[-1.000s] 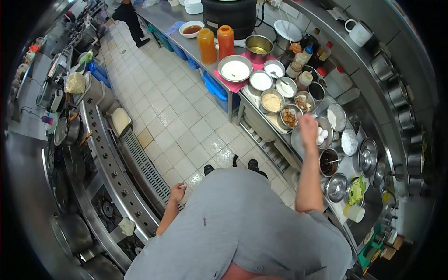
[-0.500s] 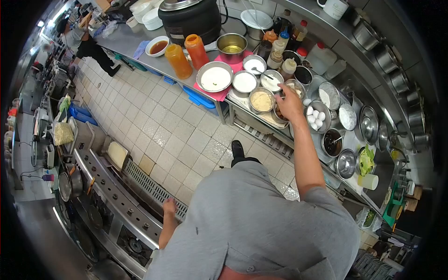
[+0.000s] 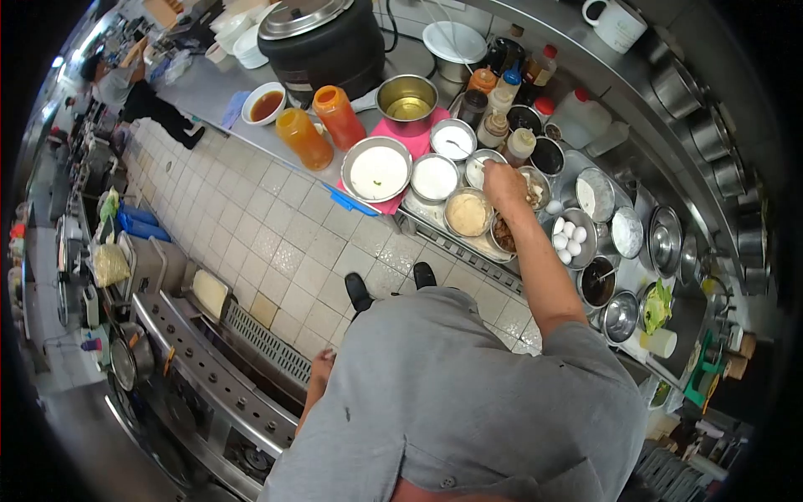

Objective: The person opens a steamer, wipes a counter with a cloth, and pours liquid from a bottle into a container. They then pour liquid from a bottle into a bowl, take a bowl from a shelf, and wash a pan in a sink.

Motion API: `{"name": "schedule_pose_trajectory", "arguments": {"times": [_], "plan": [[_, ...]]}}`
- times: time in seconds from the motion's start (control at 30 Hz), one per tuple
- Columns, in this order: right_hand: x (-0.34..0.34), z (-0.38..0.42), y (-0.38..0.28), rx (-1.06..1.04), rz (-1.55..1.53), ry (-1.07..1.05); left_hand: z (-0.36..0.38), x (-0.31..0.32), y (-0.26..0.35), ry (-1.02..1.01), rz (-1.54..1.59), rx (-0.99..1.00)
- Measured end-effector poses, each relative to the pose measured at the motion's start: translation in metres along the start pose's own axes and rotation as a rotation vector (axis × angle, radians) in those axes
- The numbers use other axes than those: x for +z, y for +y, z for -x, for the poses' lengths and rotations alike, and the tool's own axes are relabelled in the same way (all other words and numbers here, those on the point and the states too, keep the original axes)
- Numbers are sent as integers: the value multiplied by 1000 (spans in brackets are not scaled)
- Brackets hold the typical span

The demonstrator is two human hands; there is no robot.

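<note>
Bowl (image 3: 473,173), white inside, sits partly hidden by the right hand (image 3: 507,186); left hand (image 3: 322,366) hangs near the stove (image 3: 201,365); whether either grips anything, I cannot tell.

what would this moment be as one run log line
right hand: at white-filled bowl, grip unclear | left hand: low beside grey shirt | nearby: eggs in metal bowl

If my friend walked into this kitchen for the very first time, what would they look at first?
Probably the big black round pot with a silver lid at the top of the picture, with a yellow-orange plastic bottle and a red-orange plastic bottle in front. Next, the bare right hand over the small round metal bowls, and the white eggs to its right.
</note>
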State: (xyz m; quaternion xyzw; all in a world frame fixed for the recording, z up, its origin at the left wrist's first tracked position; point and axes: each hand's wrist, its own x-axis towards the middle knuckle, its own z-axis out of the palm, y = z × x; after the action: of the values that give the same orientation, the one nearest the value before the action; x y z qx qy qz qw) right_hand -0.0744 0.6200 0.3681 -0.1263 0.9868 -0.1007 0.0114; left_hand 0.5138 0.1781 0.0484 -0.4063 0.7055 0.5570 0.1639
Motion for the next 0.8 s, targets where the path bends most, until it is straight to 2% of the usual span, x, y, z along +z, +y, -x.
{"name": "schedule_pose_trajectory", "arguments": {"times": [0.03,0.07,0.2,0.27,0.37,0.47,0.57,0.6,0.63,0.67,0.7,0.73,0.8], "plan": [[3,2,3,-6,11,9,-15,-9,-40,-40,-157,70],[1,5,3,19,15,13,-9,-26,-36,-96,-248,-11],[-12,16,-6,67,21,146,-11,-69,14,-94,-228,-192],[-15,26,-15,111,-141,390,-23,-87,46,-37,-175,-206],[8,33,-15,110,-86,281,-58,-113,103,55,-122,-158],[12,33,-32,140,-158,347,-115,-128,154,160,13,-148],[26,18,-26,92,-128,219,-129,-112,246,149,56,43],[23,14,-16,-12,-368,241,-122,-121,262,184,78,107],[6,9,-29,172,-359,317,-118,-116,272,184,64,140],[13,-5,-14,143,-372,467,-112,-110,277,184,53,172],[3,-17,-12,190,-585,485,-109,-103,274,193,3,163],[6,-32,2,161,-447,541,-108,-96,266,189,-54,151],[4,-57,7,273,-365,442,-105,-87,229,162,-132,134]]}}
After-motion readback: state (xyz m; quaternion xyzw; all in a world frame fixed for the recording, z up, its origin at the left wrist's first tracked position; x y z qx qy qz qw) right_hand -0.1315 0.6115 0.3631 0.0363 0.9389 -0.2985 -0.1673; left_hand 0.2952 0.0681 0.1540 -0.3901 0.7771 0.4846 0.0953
